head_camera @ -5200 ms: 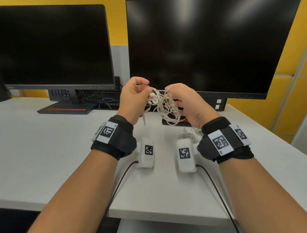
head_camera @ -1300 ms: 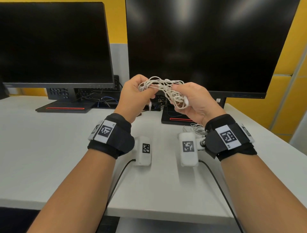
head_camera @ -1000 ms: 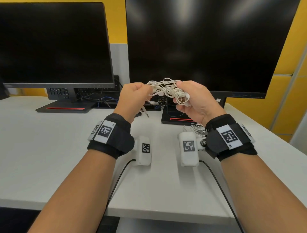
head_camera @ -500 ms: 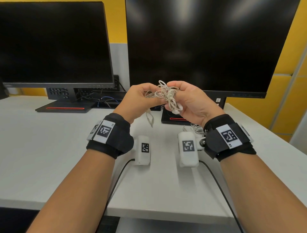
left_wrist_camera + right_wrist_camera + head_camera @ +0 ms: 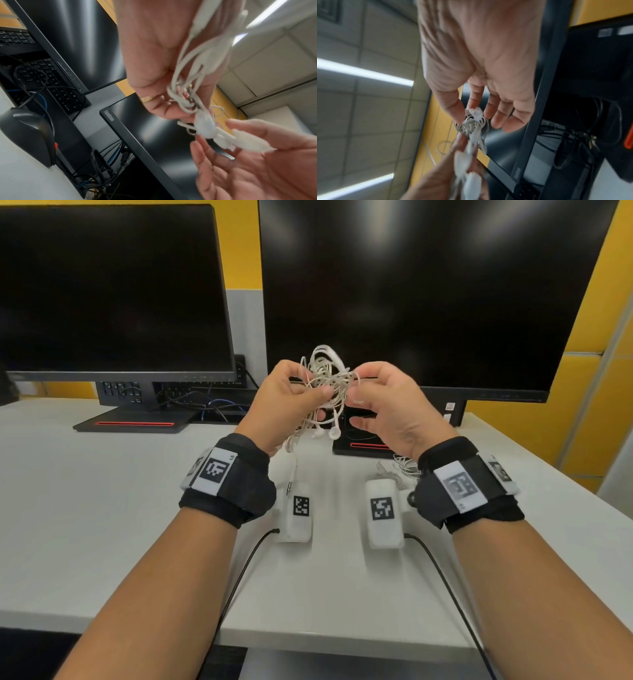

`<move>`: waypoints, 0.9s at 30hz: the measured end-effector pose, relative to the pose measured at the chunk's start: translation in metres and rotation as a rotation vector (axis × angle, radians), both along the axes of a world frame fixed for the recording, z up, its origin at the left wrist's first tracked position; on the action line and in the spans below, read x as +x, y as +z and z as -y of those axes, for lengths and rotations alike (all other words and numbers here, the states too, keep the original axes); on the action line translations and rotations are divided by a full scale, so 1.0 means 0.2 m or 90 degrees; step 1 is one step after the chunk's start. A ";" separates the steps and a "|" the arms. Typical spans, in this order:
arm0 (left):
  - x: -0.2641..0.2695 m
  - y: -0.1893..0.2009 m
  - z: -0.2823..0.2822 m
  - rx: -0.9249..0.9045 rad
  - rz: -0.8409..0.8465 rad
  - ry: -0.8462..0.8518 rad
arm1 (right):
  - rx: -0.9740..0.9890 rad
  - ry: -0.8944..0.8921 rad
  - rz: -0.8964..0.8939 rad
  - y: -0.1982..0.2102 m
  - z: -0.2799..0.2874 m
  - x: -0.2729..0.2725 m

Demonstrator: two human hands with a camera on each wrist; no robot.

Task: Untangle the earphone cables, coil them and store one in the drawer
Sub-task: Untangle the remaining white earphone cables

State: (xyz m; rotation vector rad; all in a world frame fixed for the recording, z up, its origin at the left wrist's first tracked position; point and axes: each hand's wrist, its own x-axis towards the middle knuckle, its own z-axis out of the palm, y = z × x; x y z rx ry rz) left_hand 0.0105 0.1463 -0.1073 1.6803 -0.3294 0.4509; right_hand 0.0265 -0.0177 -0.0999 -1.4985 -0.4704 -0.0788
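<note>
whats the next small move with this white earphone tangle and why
Probably the right hand should draw one loop out sideways while the left hand holds firm: the knotted white earphone cables are bunched between both hands, earbuds dangling below.

Black wristbands (image 5: 239, 484) with white coded tags; seemingly 1 gold ring (image 5: 147, 99).

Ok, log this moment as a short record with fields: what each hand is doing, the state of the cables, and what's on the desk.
left hand: grips the tangle, held up above the desk
right hand: pinches strands of the tangle with thumb and forefinger, other fingers loose
tangle: white earphone cables, knotted; earbuds and a plug dangle below
second cable: white bundle lying on the desk by the right wrist
monitors: two, dark, at the back
drawer: not in view
</note>
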 end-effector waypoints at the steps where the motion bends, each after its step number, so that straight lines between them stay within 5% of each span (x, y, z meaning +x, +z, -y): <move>1: 0.00 0.00 0.00 0.022 0.001 -0.010 | -0.040 -0.011 0.019 -0.01 -0.01 0.00; 7: -0.01 0.00 0.01 0.120 -0.028 -0.061 | -0.004 0.029 0.025 -0.03 0.01 0.02; 20: 0.02 0.00 -0.02 0.126 0.014 0.044 | 0.086 0.180 -0.034 -0.01 0.02 0.01; 27: -0.02 0.03 -0.04 -0.063 -0.046 -0.095 | 0.087 0.174 -0.002 -0.01 0.03 0.01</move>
